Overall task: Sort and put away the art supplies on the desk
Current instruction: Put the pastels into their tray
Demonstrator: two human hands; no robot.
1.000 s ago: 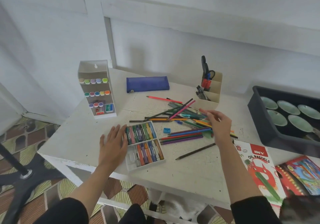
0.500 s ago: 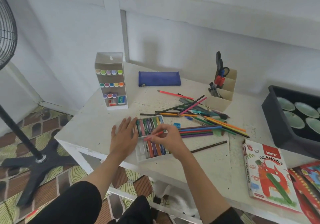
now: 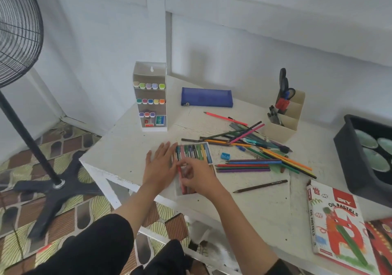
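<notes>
Crayon (image 3: 179, 173) now turned lengthwise at the tray's (image 3: 177, 191) left side — right hand (image 3: 199, 178) still pinches it; left hand (image 3: 160, 164) stays flat, fingers straight.

We look at a pale panelled wall (image 3: 233, 41) behind a white-painted desk (image 3: 123, 151). At the left, a black pedestal fan (image 3: 55, 189) stands on a floor (image 3: 21, 228) of brown and yellow patterned tiles. Soft, even light falls throughout.

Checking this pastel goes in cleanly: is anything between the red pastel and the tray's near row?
Nothing visible. The right hand pinches the red pastel over the near row of the tray; the left hand lies flat beside it, not across. The right hand hides most of that row.
</notes>
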